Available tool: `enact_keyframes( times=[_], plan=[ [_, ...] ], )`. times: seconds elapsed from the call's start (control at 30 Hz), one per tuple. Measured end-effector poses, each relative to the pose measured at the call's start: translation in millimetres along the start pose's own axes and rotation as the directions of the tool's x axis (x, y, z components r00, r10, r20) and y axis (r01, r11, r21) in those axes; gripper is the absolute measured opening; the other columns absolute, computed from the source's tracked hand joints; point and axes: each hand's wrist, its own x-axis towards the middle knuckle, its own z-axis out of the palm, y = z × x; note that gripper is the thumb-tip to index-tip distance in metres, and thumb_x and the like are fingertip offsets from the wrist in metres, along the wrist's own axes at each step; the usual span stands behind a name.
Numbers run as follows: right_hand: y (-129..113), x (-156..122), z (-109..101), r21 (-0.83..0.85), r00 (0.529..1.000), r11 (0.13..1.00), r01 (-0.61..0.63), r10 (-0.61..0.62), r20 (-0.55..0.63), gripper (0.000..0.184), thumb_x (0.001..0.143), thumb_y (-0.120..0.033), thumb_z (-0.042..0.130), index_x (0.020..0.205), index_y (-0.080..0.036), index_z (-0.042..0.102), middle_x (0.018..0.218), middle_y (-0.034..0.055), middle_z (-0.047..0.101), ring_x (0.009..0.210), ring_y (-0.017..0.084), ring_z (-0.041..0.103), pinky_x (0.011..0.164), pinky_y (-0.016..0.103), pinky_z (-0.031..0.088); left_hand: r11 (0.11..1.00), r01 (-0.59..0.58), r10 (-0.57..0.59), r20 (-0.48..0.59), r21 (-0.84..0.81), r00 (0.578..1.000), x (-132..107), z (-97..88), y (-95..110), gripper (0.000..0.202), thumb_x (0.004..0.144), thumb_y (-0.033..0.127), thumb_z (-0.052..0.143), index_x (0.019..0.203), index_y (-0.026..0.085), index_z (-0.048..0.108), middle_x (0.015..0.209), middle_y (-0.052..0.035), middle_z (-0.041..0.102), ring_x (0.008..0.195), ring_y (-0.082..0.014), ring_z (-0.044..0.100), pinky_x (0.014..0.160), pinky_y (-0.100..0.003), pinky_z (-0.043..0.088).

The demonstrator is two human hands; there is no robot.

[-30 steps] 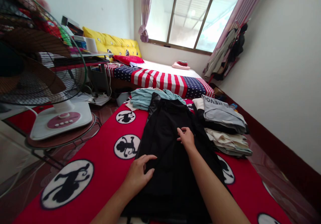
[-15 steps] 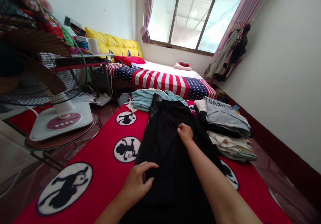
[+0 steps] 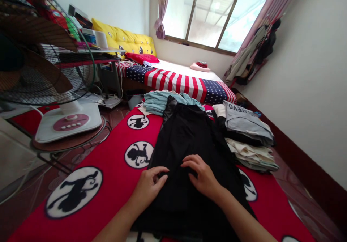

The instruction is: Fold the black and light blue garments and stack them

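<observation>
We've got a black garment (image 3: 187, 137) laid out long across a red blanket (image 3: 116, 173) (yep, the one with the monkey prints), running from mid-view down to 6 o'clock. Going by a clock centred on our view, our left hand (image 3: 150, 184) is at 7 o'clock by the garment's edge, fingers loosely curved, thumb apart, nothing gripped. Our right hand (image 3: 202, 175) is at 5 o'clock over the cloth, back up, fingers slack and not grasping anything either. Whether the fingertips actually press the fabric, we can't really tell, since folds barely show in all that black. Some teal cloth (image 3: 157, 102) is bunched at the garment's far end, a folded clothes stack (image 3: 246, 122) sits at 3 o'clock, and a fan (image 3: 72, 122) stands over at 9.
</observation>
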Motion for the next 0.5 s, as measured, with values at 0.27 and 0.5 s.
enact_keyframes(
  times=[0.27,0.5],
  plan=[
    [-24.8,-28.8,3.0,-0.063,0.986,0.995,0.077,-0.067,0.155,0.035,0.065,-0.002,0.049,0.091,-0.022,0.063,0.095,0.0019,0.060,0.090,0.017,0.052,0.083,0.033,0.038,0.997,-0.033,0.039,0.095,-0.068,0.995,-4.0,-4.9,6.6,0.028,0.086,0.039,0.054,0.081,0.020,0.074,0.081,-0.0021,0.075,0.078,-0.0185,0.067,0.068,-0.024,0.048],
    [-35.3,-36.9,-4.6,-0.081,0.963,0.992,0.095,-0.071,0.262,0.044,0.059,-0.005,0.049,0.095,-0.023,0.064,0.091,0.0013,0.061,0.086,0.018,0.053,0.080,0.034,0.036,0.909,-0.082,0.084,0.013,0.409,0.996,1.9,-20.3,29.9,0.019,0.082,0.031,0.057,0.074,0.021,0.071,0.066,-0.0010,0.064,0.061,-0.0155,0.059,0.057,-0.025,0.041]
  ],
)
